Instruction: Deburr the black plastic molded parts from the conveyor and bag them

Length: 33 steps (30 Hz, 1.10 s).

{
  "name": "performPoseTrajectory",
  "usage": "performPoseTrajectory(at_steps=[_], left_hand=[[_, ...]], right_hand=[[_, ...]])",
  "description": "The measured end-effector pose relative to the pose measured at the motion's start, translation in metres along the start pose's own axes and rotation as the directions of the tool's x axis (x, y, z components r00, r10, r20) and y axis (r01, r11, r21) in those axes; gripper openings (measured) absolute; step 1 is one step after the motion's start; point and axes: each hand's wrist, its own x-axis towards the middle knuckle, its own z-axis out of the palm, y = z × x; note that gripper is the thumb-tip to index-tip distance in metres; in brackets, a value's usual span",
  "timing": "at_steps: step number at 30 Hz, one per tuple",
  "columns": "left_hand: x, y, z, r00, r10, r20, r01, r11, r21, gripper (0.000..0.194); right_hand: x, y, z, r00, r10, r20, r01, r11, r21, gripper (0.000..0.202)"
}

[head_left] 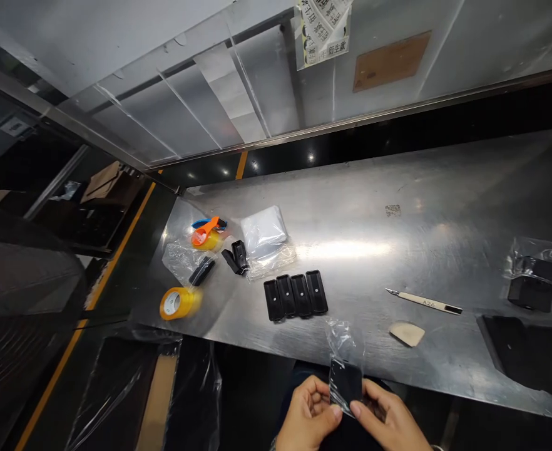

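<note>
On a metal desk [346, 203], a yellow tape roll [189, 305], a plastic stack [264, 228] and four black trays [299, 294] lie left of a pen-like knife [426, 300]. Far right, a clear bag [541, 247] holds something black [532, 294]. At the near edge, the left hand [310, 413] and right hand [385, 413] pinch a transparent pouch [345, 338] containing a black piece [346, 379].

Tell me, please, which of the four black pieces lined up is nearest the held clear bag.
The rightmost black piece, at the row's end toward the clear bag; the other three black pieces sit farther left and so farther away.
</note>
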Motion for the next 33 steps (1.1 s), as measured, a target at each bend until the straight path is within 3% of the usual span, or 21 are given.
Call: performPoseTrajectory(at_steps=[7, 14, 16, 19, 22, 24, 26, 30, 33], left_hand=[[-0.001, 0.028, 0.003, 0.997, 0.081, -0.019, -0.079, 0.992, 0.094, 0.043], [-0.014, 0.008, -0.004, 0.999, -0.053, -0.01, 0.054, 0.996, 0.074, 0.046], [-0.017, 0.008, -0.006, 0.994, -0.108, 0.029, 0.106, 0.992, 0.073, 0.047], [-0.019, 0.014, -0.005, 0.979, -0.149, 0.141, 0.141, 0.988, 0.065, 0.048], [-0.023, 0.018, -0.009, 0.958, -0.172, 0.232, 0.145, 0.981, 0.129, 0.048], [-0.027, 0.018, -0.015, 0.957, -0.194, 0.216, 0.134, 0.956, 0.262, 0.044], [-0.03, 0.016, -0.023, 0.966, -0.193, 0.171, 0.14, 0.95, 0.281, 0.045], [-0.026, 0.013, -0.028, 0.995, -0.094, 0.034, 0.095, 0.995, -0.02, 0.062], [-0.012, 0.012, -0.017, 0.998, -0.014, -0.067, 0.005, 0.991, -0.132, 0.053]], right_hand=[[0.008, -0.001, -0.004, 0.963, -0.011, 0.268, 0.024, 0.999, -0.046, 0.034], [0.002, -0.009, -0.021, 0.879, -0.044, 0.474, 0.103, 0.99, -0.1, 0.032], [0.005, -0.006, -0.021, 0.891, -0.039, 0.452, 0.064, 0.997, -0.041, 0.04], [0.01, 0.0, -0.012, 0.95, 0.007, 0.311, -0.053, 0.988, 0.142, 0.055], [0.008, 0.003, -0.002, 0.942, 0.031, 0.335, -0.098, 0.978, 0.184, 0.057], [0.005, 0.002, -0.001, 0.927, 0.034, 0.374, -0.08, 0.991, 0.108, 0.053], [0.003, 0.001, -0.004, 0.92, 0.04, 0.39, -0.065, 0.997, 0.052, 0.05], [0.011, -0.006, -0.008, 0.889, 0.072, 0.453, -0.158, 0.975, 0.155, 0.043], [0.02, -0.014, -0.003, 0.877, 0.057, 0.477, -0.141, 0.98, 0.142, 0.042]])
